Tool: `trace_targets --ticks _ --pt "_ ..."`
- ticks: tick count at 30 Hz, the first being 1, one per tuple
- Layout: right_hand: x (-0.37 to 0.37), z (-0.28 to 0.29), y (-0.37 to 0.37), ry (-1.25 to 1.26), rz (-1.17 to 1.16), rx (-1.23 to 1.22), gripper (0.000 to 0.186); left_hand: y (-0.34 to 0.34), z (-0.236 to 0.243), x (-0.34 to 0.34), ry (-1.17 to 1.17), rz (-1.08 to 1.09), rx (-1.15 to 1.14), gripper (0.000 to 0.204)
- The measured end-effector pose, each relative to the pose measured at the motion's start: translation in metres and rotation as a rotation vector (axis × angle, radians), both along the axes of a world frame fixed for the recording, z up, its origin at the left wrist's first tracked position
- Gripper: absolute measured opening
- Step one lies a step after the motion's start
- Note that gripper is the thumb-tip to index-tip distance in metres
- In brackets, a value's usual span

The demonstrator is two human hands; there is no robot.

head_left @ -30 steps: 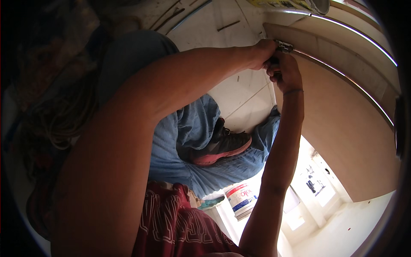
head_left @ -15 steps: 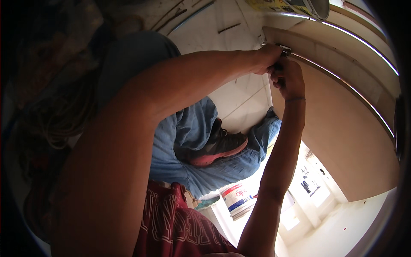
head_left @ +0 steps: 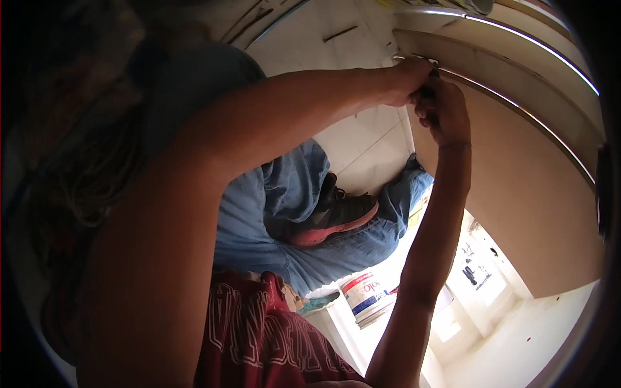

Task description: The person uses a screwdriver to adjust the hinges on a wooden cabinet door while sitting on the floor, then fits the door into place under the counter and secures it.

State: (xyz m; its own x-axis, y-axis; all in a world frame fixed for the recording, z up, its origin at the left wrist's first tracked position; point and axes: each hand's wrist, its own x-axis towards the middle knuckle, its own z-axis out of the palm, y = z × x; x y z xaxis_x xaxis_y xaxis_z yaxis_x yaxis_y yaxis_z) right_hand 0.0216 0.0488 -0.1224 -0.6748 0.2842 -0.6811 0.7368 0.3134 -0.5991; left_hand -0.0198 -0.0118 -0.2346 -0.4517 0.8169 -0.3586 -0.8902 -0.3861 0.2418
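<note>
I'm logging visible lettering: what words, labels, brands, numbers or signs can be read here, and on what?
I won't copy wording or brands, so each is described:
Dark red shirt: large pale outlined letters, broken by folds.
White bucket with red and blue bands: printed lettering, partly legible.
Dark marks on a white surface: too blurred to read.
Container at the top edge: too cropped to read.

Pale outlined capitals on the red shirt [head_left: 259, 336]; partial lettering on the white bucket [head_left: 367, 299]; dark, unreadable marks on a white surface [head_left: 477, 270].

metal fitting [head_left: 433, 63]: mostly behind left grip [head_left: 414, 74] | container [head_left: 480, 6]: cut off by top edge
</note>
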Motion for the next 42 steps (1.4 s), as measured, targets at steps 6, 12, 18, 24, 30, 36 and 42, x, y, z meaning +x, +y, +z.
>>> trace_targets --ticks 6,12,18,24,30,36,42 --pt "-0.002 0.007 -0.013 0.073 -0.056 0.01 0.017 -0.001 -0.002 -0.003 0.099 -0.007 0.074 0.029" --pt "0.019 0.034 0.001 0.042 0.032 0.097 0.022 0.001 0.02 0.008 0.17 -0.051 0.129 0.037" --pt "0.107 0.03 -0.023 0.166 -0.2 0.057 0.037 -0.016 -0.058 -0.002 0.462 -0.035 -0.395 0.032" --pt "0.211 -0.056 -0.06 0.314 -0.509 -0.183 0.043 0.007 -0.048 -0.024 0.763 -0.056 -0.633 0.018" --pt "0.243 -0.091 -0.084 0.442 -0.568 -0.368 0.047 0.007 -0.027 -0.026 0.438 0.042 -0.585 0.018" --pt "0.242 -0.093 -0.068 0.469 -0.54 -0.378 0.043 -0.019 -0.021 -0.028 0.489 -0.043 -0.601 0.024" --pt "0.168 -0.086 -0.058 0.536 -0.535 -0.299 0.035 -0.053 0.0 -0.011 0.544 -0.289 -0.736 0.031"
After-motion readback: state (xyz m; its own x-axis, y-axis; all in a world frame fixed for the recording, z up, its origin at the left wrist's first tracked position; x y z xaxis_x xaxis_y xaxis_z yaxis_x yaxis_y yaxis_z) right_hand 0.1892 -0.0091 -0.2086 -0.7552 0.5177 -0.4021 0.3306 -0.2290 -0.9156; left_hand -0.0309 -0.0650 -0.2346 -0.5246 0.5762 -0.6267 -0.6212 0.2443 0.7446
